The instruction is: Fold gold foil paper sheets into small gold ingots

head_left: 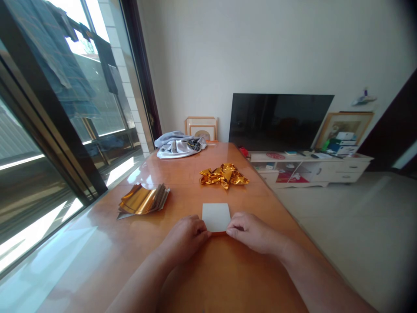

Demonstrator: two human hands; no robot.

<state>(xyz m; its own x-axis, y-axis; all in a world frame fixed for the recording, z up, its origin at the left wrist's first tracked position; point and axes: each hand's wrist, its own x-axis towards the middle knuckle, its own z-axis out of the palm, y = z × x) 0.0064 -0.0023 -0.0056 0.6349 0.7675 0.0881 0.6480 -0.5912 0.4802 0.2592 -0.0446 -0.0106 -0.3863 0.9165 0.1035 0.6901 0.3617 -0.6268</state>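
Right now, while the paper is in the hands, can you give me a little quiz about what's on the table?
1. True or false: the fingers of the left hand and right hand are at the near corners of the pale square sheet.
2. Which is closest to the sheet's far edge?
A) the television
B) the crumpled gold foil
C) the bundle of clothes
3. Fill in: the stack of gold foil sheets lies to the ___ of the left hand.

Key: 1 true; 2 B; 3 left.
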